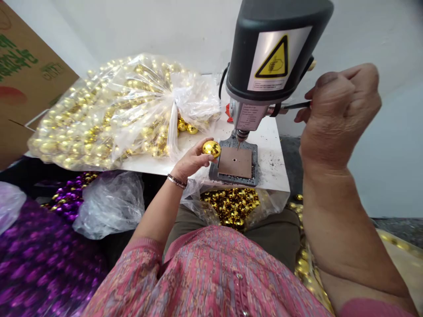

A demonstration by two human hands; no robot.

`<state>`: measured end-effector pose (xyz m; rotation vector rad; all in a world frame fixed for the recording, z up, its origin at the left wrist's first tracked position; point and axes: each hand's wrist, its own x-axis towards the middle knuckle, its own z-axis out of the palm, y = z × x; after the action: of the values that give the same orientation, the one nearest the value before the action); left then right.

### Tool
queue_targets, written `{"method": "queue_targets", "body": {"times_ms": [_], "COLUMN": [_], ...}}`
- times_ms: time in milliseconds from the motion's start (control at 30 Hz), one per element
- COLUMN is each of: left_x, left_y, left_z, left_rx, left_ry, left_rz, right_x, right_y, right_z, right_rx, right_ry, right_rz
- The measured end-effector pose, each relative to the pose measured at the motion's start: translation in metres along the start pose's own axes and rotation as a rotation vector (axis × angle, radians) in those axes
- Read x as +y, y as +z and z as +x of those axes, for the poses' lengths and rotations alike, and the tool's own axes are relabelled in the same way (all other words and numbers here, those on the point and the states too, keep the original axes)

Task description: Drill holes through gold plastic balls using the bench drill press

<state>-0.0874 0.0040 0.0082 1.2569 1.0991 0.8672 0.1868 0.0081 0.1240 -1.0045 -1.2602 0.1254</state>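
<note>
My left hand grips a shiny gold faceted ball between thumb and fingers, just left of the drill press base. At the upper right, my right hand is closed around the end of the black lever of the drill press. The thin drill bit points down above a brown square plate that has a small hole in it. Dark shavings lie around the grey base. The ball is beside the plate, apart from the bit.
A large clear bag of gold balls covers the left of the white table. An open bag of gold balls hangs at the front edge, over my lap. Purple balls fill bags at lower left; a cardboard box stands behind.
</note>
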Motion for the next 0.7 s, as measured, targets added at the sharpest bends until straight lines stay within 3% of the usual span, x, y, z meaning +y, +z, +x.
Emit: {"method": "queue_targets", "body": {"times_ms": [167,333,533,700], "left_x": [-0.011,-0.02,-0.011,0.002], "left_y": [0.023,0.031,0.035,0.047], "left_z": [-0.011,-0.006,-0.001,0.013], "left_rx": [-0.016,0.024,-0.031,0.009], "left_ry": [-0.135,-0.215,-0.205,-0.151], "left_rz": [-0.317,-0.421,-0.304,0.007], "right_x": [0.004,0.0,-0.007,-0.019], "right_y": [0.002,0.006,0.012,0.01], "right_z": [0.004,0.007,0.01,0.025], "right_rx": [0.003,0.011,0.035,-0.052], "right_ry": [0.003,-0.003,-0.022,0.09], "right_rz": [-0.046,0.017,0.017,-0.083]}}
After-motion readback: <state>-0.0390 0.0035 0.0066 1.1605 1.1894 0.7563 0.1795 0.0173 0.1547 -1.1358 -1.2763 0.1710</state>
